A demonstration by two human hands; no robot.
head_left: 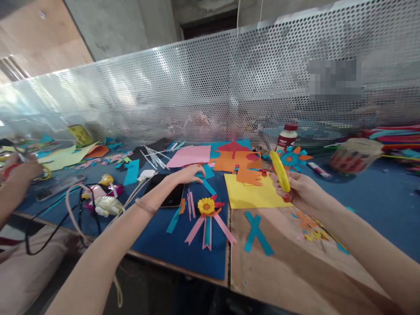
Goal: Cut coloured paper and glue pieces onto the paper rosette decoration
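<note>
My left hand (pixel 190 173) reaches over the blue table covering with fingers apart, beside a blue paper piece (pixel 208 171) and below a pink sheet (pixel 190 156). Yellow-handled scissors (pixel 279 170) are in my right hand (pixel 297 189), blades pointing up and away. Under and left of that hand lies a yellow sheet (pixel 252 194) with orange cut paper (pixel 248 176) on its top edge. Nearer me sit a yellow paper flower (pixel 206 206) with pink and blue ribbon tails and two crossed blue strips (pixel 257 234).
A black phone (pixel 172 197) lies under my left forearm. Cables and a small bundle of toys (pixel 106 203) are at left. Another person's hands (pixel 24 168) work at far left. A bottle (pixel 287 137) stands before the perforated metal panel (pixel 203 92); a jar (pixel 356 155) lies right.
</note>
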